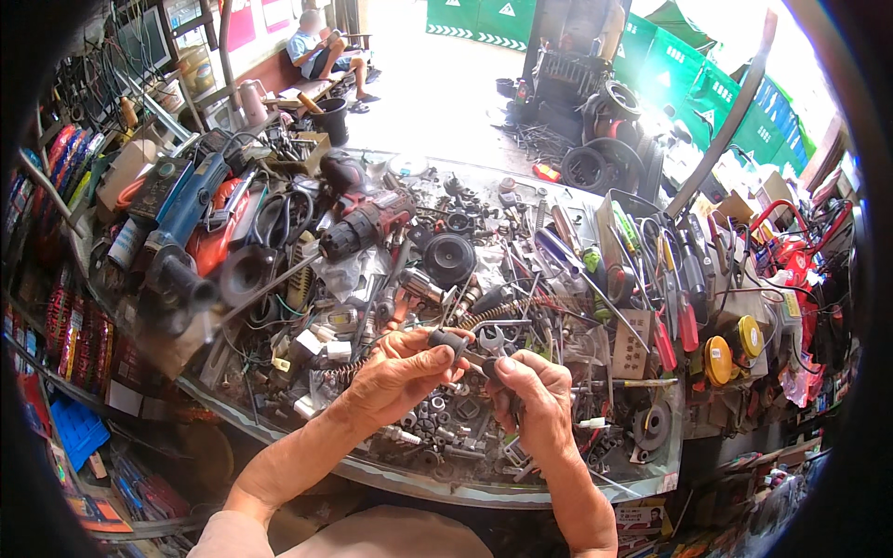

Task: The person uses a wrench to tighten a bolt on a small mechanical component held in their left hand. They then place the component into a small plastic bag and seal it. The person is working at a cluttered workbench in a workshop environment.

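Over the front of the cluttered bench, my left hand point(393, 377) is closed, pinching a small black cylindrical part point(448, 342) that looks like rubber. Close to its right, my right hand point(541, 400) is wrapped round a black-handled tool point(493, 368). A short metal shaft seems to run from that tool toward the black part; whether it touches cannot be made out. Just beyond my right fingers shows the open end of a wrench point(491, 340). Loose nuts and small metal parts point(446, 414) lie beneath both hands.
A red and black cordless drill point(367, 219) lies at the left back of the bench. Screwdrivers with red handles point(686, 321) and yellow tape rolls point(718, 361) are at the right. A round black part point(449, 259) sits mid-bench. A seated person point(321, 51) is far off.
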`<control>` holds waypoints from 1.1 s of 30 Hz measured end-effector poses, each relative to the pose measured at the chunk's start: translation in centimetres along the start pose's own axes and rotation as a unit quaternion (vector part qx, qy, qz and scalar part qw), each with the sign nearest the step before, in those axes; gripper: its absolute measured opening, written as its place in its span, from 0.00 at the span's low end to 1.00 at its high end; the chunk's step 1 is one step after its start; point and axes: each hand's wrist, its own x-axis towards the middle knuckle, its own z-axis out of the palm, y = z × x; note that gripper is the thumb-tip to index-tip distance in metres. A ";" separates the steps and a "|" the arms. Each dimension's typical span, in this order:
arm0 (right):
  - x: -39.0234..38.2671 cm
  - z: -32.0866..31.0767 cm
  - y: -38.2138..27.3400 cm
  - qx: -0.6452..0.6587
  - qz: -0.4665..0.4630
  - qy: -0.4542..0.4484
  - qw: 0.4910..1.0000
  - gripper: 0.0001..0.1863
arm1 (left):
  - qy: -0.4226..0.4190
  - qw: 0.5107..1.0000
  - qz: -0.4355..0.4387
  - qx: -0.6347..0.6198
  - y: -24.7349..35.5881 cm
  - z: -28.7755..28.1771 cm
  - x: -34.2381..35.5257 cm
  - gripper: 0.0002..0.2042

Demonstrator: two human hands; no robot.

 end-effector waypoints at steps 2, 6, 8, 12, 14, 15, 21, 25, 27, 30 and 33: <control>0.1 0.1 0.5 -0.008 -0.029 0.016 0.999 0.13 | 0.010 1.000 0.004 -0.010 0.0 0.3 0.1 0.17; -0.2 0.5 0.5 -0.121 -0.067 0.051 0.989 0.13 | 0.010 1.000 0.006 -0.019 0.2 0.5 0.1 0.16; -0.1 0.5 0.2 -0.040 -0.030 0.023 0.998 0.14 | 0.004 1.000 0.005 -0.006 0.3 0.2 0.0 0.16; 0.1 0.0 0.1 -0.002 0.009 0.007 1.000 0.15 | -0.005 0.999 0.019 0.029 0.2 0.1 0.0 0.17; 0.1 0.1 0.5 -0.008 -0.024 0.009 1.000 0.14 | -0.008 1.000 0.016 0.011 0.2 0.1 0.1 0.18; 0.0 0.3 0.5 -0.036 -0.028 0.020 0.999 0.13 | -0.009 1.000 0.014 0.002 0.2 0.0 0.1 0.18; 0.0 0.6 0.5 -0.068 -0.040 0.039 0.996 0.12 | -0.006 1.000 0.015 -0.005 0.4 0.1 0.0 0.18; 0.1 -0.1 -0.1 0.054 0.033 -0.013 0.998 0.13 | -0.008 0.999 0.013 0.033 0.3 -0.2 0.0 0.18; 0.3 -0.3 0.2 0.052 0.030 -0.005 0.998 0.14 | -0.003 0.999 0.011 0.036 0.3 0.0 0.0 0.18; 0.1 0.1 0.4 -0.016 -0.020 0.011 1.000 0.13 | -0.009 1.000 0.017 0.014 0.1 -0.2 0.1 0.18; -0.1 0.6 0.3 -0.061 -0.038 0.043 0.996 0.13 | -0.002 1.000 0.013 0.010 0.2 0.0 0.0 0.17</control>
